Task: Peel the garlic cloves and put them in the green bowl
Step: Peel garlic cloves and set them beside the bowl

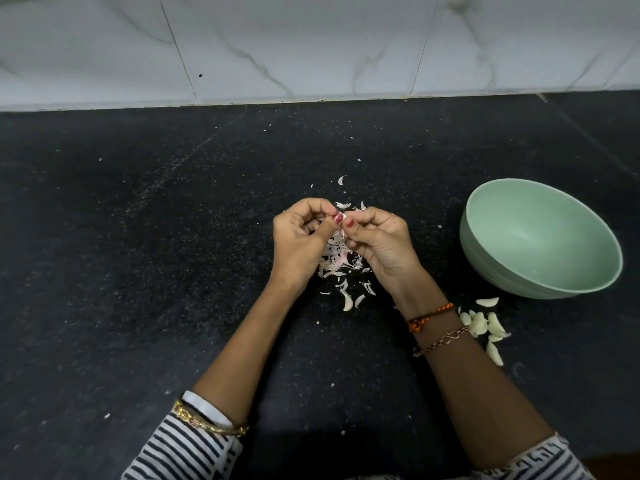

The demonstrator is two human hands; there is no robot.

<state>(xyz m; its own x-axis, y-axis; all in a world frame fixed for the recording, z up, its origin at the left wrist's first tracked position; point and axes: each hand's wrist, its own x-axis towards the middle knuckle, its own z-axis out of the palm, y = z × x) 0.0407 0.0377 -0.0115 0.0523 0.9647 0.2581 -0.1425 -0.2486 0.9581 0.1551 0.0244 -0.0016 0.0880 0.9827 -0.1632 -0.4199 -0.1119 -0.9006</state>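
A small garlic clove (341, 216) sits pinched between both hands above the middle of the dark speckled bench (138, 271). The left hand (303, 237) and right hand (377, 240) each curl thumb and fingertips onto it. Papery pinkish-white skins (337, 258) litter the bench beneath them. The green bowl (540, 237), smooth and round, stands toward the right edge, with bare bench to the left. Pale cloves (485, 323) lie near the bowl's near side, beside the right wrist.
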